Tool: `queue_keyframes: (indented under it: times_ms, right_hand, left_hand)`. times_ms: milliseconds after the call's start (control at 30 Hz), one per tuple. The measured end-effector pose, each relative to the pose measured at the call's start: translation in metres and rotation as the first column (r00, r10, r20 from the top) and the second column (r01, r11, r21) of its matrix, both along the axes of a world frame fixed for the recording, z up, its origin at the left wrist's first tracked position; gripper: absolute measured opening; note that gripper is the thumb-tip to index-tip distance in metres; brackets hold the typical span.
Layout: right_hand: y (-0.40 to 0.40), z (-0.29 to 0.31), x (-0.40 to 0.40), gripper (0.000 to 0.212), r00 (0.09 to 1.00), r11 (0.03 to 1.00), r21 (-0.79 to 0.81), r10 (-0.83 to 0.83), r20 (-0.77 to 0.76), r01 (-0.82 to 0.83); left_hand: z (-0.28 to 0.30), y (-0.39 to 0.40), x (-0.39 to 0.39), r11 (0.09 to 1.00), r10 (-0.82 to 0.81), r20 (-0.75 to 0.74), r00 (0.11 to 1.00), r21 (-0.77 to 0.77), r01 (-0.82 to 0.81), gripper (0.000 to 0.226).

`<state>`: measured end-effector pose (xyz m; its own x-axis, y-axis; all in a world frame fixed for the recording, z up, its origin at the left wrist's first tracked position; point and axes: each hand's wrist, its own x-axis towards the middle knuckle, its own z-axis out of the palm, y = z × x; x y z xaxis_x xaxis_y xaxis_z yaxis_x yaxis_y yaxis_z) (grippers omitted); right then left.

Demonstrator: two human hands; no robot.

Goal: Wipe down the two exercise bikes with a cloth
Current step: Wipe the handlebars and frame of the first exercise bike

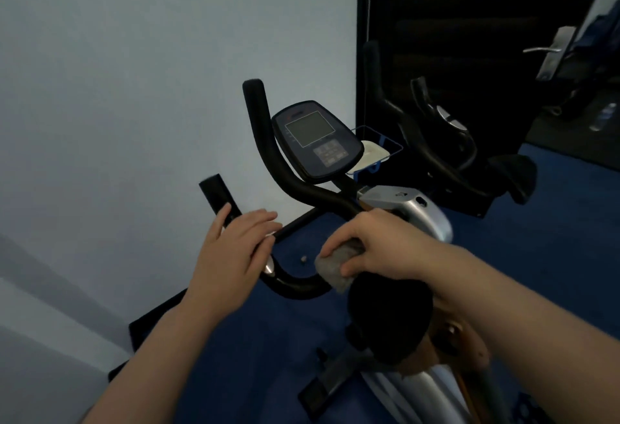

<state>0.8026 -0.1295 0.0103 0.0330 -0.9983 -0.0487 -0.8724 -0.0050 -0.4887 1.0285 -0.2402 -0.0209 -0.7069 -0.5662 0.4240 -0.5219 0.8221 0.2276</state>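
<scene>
Two bare hands work over the nearer of the exercise bikes, well apart from each other. Farthest left, a flat black remote-like bar (pixel 219 199) pokes out from under the left hand (pixel 235 249), whose fingers lie fairly straight and relaxed across the near black foam-covered handlebar (pixel 295 284); whether the thumb actually pinches the bar I cannot tell. Next along, the handlebar's far grip curves up beside the dark oval console with its grey screen and keypad (pixel 317 142). To the right of the left hand, the right hand (pixel 375 249) is curled round a crumpled grey cloth (pixel 335 269), pressing it onto the handlebar where it bends toward the stem, just above the black padded saddle (pixel 389 316). Beyond that sits the bike's silver plastic housing (pixel 416 212), and behind the console a blue wire basket holding something pale (pixel 375 155). Farthest right, against a dark door, stands the second black exercise bike (pixel 446 155), seemingly untouched, so I judge the job to be in its early half. Several risks follow: the cloth is bunched small, so it may skip the underside of the curved bar; a hard rub could twist the foam sleeve; a sweep toward the console might press its keys; and the black bar under the left hand could slip to the blue floor (pixel 553 222).
</scene>
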Motion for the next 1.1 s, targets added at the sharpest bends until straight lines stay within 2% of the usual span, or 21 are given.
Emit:
queue_keyframes:
  times_ms: [167,300,400,467,533,600,700,767,833,967,1100]
  right_hand:
    - [0.009,-0.009,0.040,0.039,0.999,1.000,0.008,-0.015,0.052,0.014]
    - [0.017,-0.005,0.049,0.041,0.980,0.980,0.010,-0.198,0.018,0.198]
    - [0.022,-0.014,0.085,0.040,0.937,0.932,-0.112,-0.350,-0.016,0.346]
    - [0.020,-0.026,0.120,0.038,0.888,0.848,-0.272,-0.456,0.060,0.454]
    - [0.019,-0.041,0.146,0.036,0.817,0.714,-0.405,-0.543,0.195,0.571]
    - [0.019,-0.052,0.161,0.037,0.732,0.591,-0.433,-0.580,0.357,0.680]
    - [0.004,-0.057,0.176,0.037,0.659,0.478,-0.459,-0.616,0.433,0.749]
    - [-0.020,-0.047,0.180,0.036,0.669,0.487,-0.460,-0.577,0.469,0.742]
    - [-0.038,-0.038,0.178,0.036,0.709,0.556,-0.441,-0.525,0.470,0.704]
    - [-0.037,-0.042,0.174,0.041,0.790,0.625,-0.484,-0.485,0.375,0.613]
    - [-0.067,-0.029,0.170,0.039,0.774,0.628,-0.457,-0.454,0.442,0.629]
  left_hand:
    - [-0.006,-0.003,0.002,0.995,-0.095,-0.059,0.994,0.009,0.096,0.040]
    - [-0.006,-0.015,0.013,0.977,-0.212,-0.051,0.976,-0.003,0.213,0.039]
    - [0.000,-0.029,0.026,0.966,-0.257,-0.087,0.962,-0.007,0.258,0.040]
    - [0.008,-0.042,0.031,0.971,-0.239,-0.126,0.963,-0.032,0.237,0.040]
    - [0.018,-0.055,0.034,0.971,-0.236,-0.159,0.959,-0.076,0.226,0.038]
    - [0.026,-0.067,0.036,0.968,-0.245,-0.182,0.952,-0.098,0.230,0.035]
    - [0.030,-0.078,0.040,0.976,-0.213,-0.243,0.946,-0.002,0.219,0.039]
    - [0.026,-0.078,0.040,0.971,-0.199,-0.270,0.942,0.073,0.226,0.042]
    - [0.021,-0.075,0.039,0.966,-0.179,-0.309,0.934,0.126,0.226,0.044]
    - [0.015,-0.072,0.042,0.941,-0.161,-0.409,0.898,0.210,0.264,0.043]
    - [0.015,-0.076,0.041,0.914,-0.128,-0.521,0.844,0.269,0.304,0.034]
